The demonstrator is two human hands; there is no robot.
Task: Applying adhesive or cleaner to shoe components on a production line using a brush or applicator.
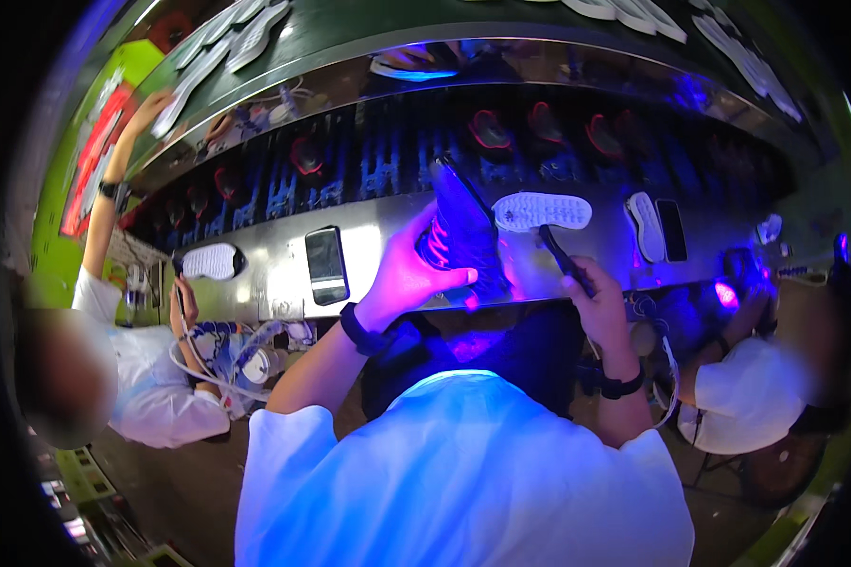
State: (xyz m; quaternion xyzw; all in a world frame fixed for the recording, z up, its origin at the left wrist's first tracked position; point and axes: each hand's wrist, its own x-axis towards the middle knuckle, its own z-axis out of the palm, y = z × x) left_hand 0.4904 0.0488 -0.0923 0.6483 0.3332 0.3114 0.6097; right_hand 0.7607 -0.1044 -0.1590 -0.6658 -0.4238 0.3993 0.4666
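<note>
My left hand (407, 267) is closed around a dark shoe upper (465, 227) with pink-lit laces, held tilted above the bench's near edge under blue-violet light. In my right hand (599, 300) is a slim black-handled tool (564, 253), perhaps a brush; its tip reaches the lower edge of a white shoe sole (543, 212) lying on the metal bench. Whether the tip touches that sole I cannot tell. The sole lies just right of the shoe upper. Left of my left hand rests a dark-screened phone (326, 266).
Behind the bench (274, 227) runs a dark rack with several red-rimmed shoe uppers (489, 129). At right lie another white sole (647, 228) and phone (670, 230). Co-workers sit on both sides; the left person (151, 378) reaches toward soles (191, 87) on the upper shelf.
</note>
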